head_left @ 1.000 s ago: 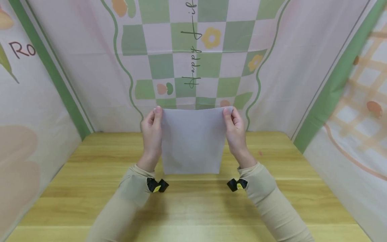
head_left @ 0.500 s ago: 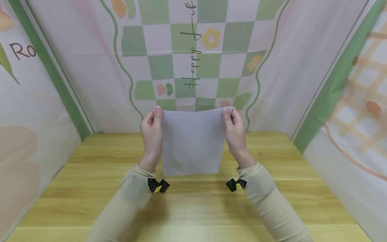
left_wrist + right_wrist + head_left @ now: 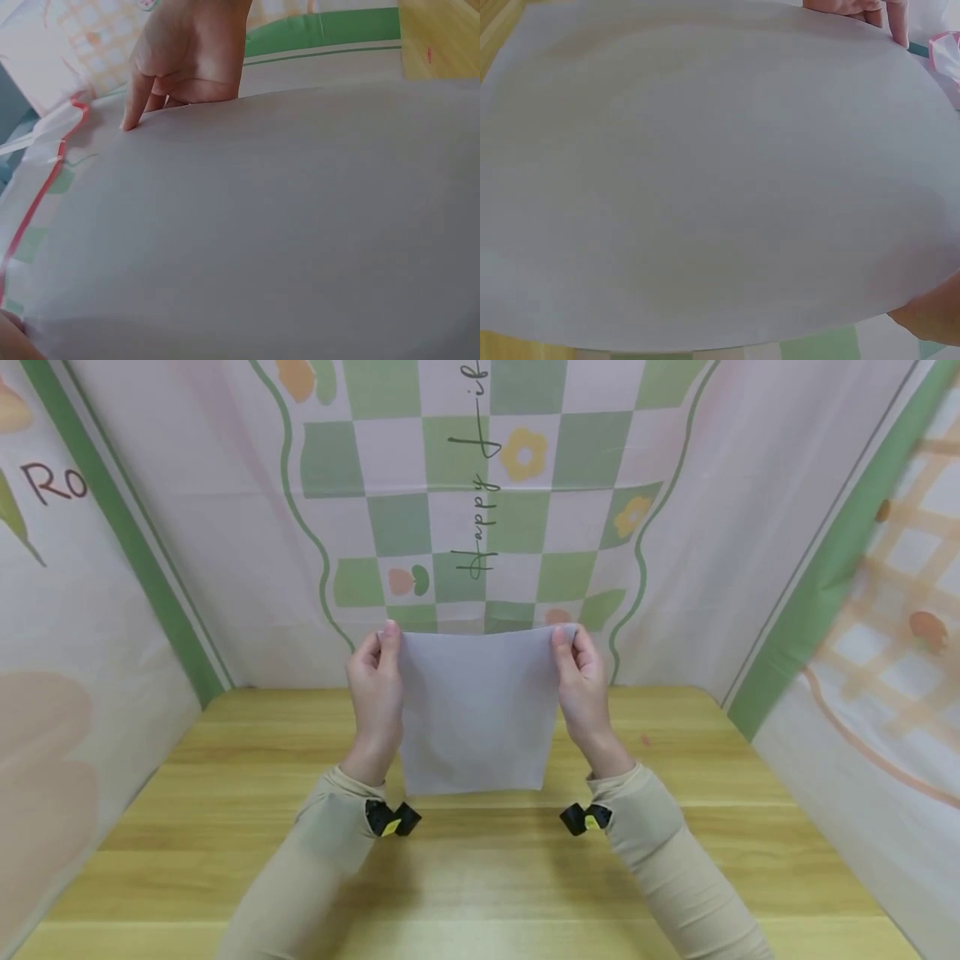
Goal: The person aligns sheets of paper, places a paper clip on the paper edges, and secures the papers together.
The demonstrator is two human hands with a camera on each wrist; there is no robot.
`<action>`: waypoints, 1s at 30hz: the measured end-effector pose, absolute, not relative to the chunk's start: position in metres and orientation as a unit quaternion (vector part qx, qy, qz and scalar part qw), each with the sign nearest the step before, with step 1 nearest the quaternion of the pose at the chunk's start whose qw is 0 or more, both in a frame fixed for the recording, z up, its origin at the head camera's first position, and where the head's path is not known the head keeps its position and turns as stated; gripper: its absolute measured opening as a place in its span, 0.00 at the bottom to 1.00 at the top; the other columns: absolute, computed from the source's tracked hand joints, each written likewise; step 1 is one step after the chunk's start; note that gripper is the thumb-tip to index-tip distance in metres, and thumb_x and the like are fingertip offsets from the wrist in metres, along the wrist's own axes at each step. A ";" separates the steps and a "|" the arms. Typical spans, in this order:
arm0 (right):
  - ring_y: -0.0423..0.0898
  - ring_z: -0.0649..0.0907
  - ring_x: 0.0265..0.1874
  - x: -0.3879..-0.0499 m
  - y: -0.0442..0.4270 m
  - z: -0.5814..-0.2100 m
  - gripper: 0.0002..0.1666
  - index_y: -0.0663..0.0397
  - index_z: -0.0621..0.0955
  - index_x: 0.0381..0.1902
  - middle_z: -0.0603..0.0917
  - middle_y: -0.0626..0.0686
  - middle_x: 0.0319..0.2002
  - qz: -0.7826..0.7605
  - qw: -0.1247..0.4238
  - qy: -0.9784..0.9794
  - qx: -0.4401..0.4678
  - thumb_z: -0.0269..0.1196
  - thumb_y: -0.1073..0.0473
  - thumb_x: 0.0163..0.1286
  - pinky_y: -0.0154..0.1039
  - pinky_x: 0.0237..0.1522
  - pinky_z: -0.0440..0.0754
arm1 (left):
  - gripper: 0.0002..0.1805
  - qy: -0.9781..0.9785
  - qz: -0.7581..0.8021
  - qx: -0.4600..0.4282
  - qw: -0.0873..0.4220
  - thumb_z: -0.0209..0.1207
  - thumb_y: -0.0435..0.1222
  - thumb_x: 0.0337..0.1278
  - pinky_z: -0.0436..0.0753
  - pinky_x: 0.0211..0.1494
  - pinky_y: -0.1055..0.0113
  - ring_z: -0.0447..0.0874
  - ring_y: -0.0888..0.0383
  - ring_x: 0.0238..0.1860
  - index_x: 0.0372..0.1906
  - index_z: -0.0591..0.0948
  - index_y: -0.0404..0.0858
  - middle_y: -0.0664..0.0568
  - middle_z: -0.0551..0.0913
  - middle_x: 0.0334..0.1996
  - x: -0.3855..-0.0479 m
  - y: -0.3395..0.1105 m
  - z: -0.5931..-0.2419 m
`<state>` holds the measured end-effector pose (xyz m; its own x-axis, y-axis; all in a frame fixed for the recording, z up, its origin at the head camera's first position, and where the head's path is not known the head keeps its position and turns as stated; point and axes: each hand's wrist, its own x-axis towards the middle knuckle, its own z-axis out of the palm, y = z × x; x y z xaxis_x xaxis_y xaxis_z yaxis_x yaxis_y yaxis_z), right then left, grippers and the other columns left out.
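We see a person's left hand (image 3: 378, 697) and right hand (image 3: 587, 693) holding a plain pale grey sheet (image 3: 480, 714) between them, each pinching one upper corner with the thumb on the near face and the other fingers curled behind. The sheet hangs in front of the person, over the wooden table (image 3: 480, 885), its top edge dipping slightly between the two grips; we cannot tell whether its lower edge touches the tabletop. In both wrist views the sheet fills most of what we see, gently bowed. Below the hands we notice beige sleeves (image 3: 678, 860), with a small black device (image 3: 392, 819) at each wrist bearing a yellow patch. Behind the table stands a backdrop (image 3: 517, 518) of green and white checks, with yellow flowers and sideways lettering that includes "Happy", and printed panels (image 3: 870, 693) flank both sides.
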<state>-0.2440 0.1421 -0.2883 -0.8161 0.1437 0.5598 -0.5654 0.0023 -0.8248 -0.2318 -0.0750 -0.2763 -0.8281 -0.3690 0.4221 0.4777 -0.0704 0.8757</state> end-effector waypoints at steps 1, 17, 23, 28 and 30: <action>0.41 0.67 0.33 -0.244 0.142 -0.290 0.10 0.51 0.70 0.35 0.67 0.45 0.29 0.689 0.255 -0.660 0.158 0.50 0.52 0.74 0.31 0.37 0.64 | 0.23 -0.617 -0.731 -0.044 0.288 0.52 0.48 0.67 0.56 0.25 0.73 0.55 0.63 0.20 0.19 0.63 0.41 0.58 0.56 0.16 -0.232 -0.075 -0.277; 0.41 0.69 0.35 -0.244 0.145 -0.295 0.07 0.50 0.72 0.40 0.69 0.45 0.31 0.690 0.253 -0.660 0.159 0.51 0.54 0.74 0.31 0.39 0.66 | 0.16 -0.617 -0.728 -0.045 0.296 0.55 0.45 0.65 0.58 0.26 0.73 0.58 0.64 0.22 0.27 0.73 0.38 0.58 0.59 0.18 -0.235 -0.074 -0.285; 0.41 0.68 0.35 -0.245 0.144 -0.293 0.07 0.50 0.72 0.42 0.68 0.45 0.31 0.690 0.253 -0.658 0.163 0.50 0.54 0.75 0.31 0.40 0.66 | 0.19 -0.622 -0.722 -0.053 0.298 0.54 0.48 0.65 0.56 0.25 0.73 0.56 0.63 0.21 0.24 0.69 0.40 0.57 0.57 0.17 -0.234 -0.074 -0.285; 0.41 0.68 0.35 -0.243 0.143 -0.290 0.07 0.50 0.73 0.41 0.68 0.44 0.31 0.692 0.255 -0.655 0.163 0.50 0.54 0.75 0.31 0.40 0.65 | 0.20 -0.623 -0.722 -0.052 0.296 0.54 0.49 0.64 0.56 0.25 0.73 0.56 0.63 0.21 0.23 0.67 0.41 0.57 0.56 0.17 -0.232 -0.075 -0.282; 0.41 0.69 0.35 -0.243 0.143 -0.290 0.07 0.50 0.73 0.41 0.69 0.44 0.31 0.693 0.251 -0.656 0.160 0.51 0.54 0.74 0.31 0.40 0.66 | 0.19 -0.621 -0.726 -0.049 0.291 0.54 0.48 0.65 0.57 0.26 0.73 0.57 0.63 0.22 0.24 0.69 0.40 0.57 0.58 0.18 -0.232 -0.075 -0.282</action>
